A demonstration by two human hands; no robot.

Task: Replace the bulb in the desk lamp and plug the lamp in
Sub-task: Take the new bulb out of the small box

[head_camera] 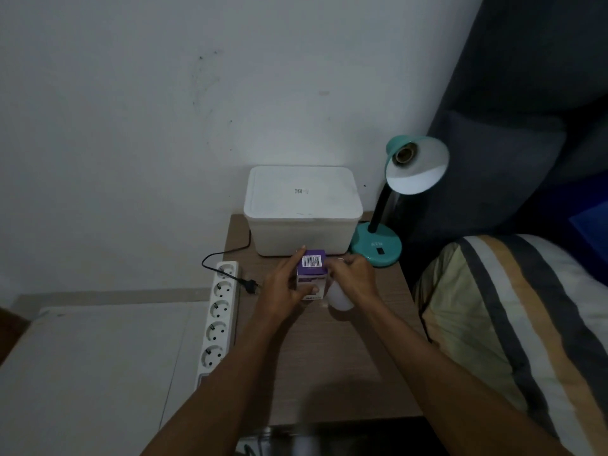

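A teal desk lamp (378,245) stands at the table's back right, its shade (419,166) tipped toward me with a bare socket (404,155) inside. My left hand (283,287) grips a purple and white bulb box (312,273) standing on the table, index finger on its top edge. Beside the box, my right hand (353,279) holds a white bulb (339,297) and touches the box's upper right corner. The lamp's black plug (250,285) lies loose by the white power strip (219,315), its cord (227,251) running behind the white container.
A lidded white plastic container (302,209) sits at the back of the small wooden table (345,357). The power strip lies along the table's left edge. A striped pillow (513,324) and dark headboard (510,126) are at the right; a white surface (92,373) is at the left.
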